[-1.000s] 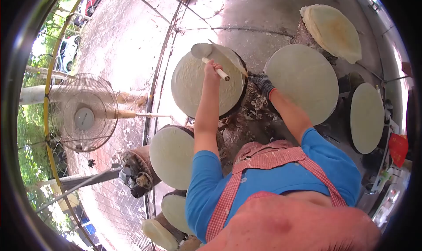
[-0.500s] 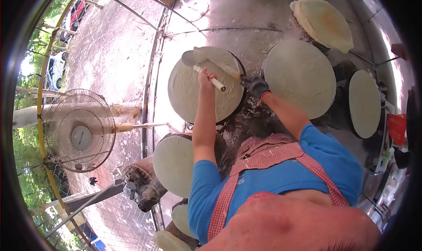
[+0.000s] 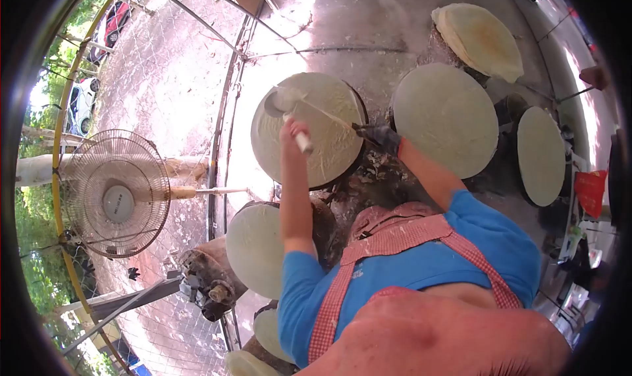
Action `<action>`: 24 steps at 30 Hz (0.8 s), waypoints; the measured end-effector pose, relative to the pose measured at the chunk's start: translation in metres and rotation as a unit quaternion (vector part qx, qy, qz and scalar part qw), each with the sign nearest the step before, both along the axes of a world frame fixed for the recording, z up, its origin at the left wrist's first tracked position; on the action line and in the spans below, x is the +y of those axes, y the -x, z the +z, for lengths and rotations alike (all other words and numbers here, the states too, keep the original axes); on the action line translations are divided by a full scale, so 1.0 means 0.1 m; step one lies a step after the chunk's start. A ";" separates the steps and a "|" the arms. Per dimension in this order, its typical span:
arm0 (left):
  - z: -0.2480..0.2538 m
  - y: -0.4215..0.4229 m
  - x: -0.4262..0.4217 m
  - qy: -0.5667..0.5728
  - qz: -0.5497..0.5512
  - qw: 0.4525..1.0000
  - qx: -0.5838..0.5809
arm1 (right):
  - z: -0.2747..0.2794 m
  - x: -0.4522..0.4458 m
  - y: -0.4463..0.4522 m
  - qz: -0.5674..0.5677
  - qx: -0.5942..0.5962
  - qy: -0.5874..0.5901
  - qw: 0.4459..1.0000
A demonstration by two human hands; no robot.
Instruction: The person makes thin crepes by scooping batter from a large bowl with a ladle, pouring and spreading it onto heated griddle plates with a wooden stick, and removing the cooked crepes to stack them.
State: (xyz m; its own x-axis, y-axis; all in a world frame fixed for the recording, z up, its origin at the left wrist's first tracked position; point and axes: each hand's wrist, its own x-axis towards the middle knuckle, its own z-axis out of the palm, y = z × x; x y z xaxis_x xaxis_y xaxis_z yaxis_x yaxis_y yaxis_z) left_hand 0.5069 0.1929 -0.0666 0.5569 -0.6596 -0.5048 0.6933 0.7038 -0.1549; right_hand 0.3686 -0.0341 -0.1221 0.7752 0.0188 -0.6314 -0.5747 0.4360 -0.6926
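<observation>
My left hand is wrapped round the pale handle of a round-headed ladle, whose head is over the left part of a large round griddle coated with pale batter. At the griddle's right edge, my right hand, in a dark glove, is closed on the dark end of a long thin scraper. The scraper's blade slants up and left across the batter towards the ladle head. Motion blurs the ladle and part of the blade.
More pale-coated round griddles stand to the right, far right and lower left. A stack of thin flatbreads is at the upper right. At the left, a fan stands by a wire fence. A red cloth hangs far right.
My left hand and the ladle have moved left and slightly down over the griddle. The scraper's blade has turned edge-on and looks thinner. My right hand has stayed near the griddle's right edge.
</observation>
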 end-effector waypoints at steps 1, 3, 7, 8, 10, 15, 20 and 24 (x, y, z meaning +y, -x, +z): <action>0.08 0.19 0.17 0.081 -0.024 0.996 0.010 | -0.05 -0.04 0.10 -0.005 -0.088 -0.028 0.996; 0.27 0.61 0.32 0.046 -0.036 0.998 -0.018 | -0.02 -0.05 0.15 -0.008 -0.171 -0.060 0.984; 0.66 0.98 0.51 0.121 -0.017 0.990 0.078 | 0.31 0.01 0.05 -0.118 -0.174 0.079 0.974; 0.75 1.10 0.54 0.145 -0.021 0.987 0.064 | 0.07 -0.05 -0.02 -0.057 -0.145 0.199 0.968; 0.77 1.35 0.67 0.256 -0.107 0.960 -0.031 | -0.30 -0.09 0.06 0.001 -0.135 0.268 0.954; 0.50 1.99 0.65 0.277 -0.060 0.936 -0.207 | 0.00 -0.25 0.81 0.067 -0.049 0.142 0.986; 0.55 2.35 0.43 0.209 -0.033 0.977 -0.028 | -0.24 -0.63 1.80 -0.036 -0.184 0.126 0.974; 0.75 2.96 0.00 0.278 -0.036 0.955 -0.093 | -0.09 -1.08 2.67 -0.063 -0.195 0.243 0.948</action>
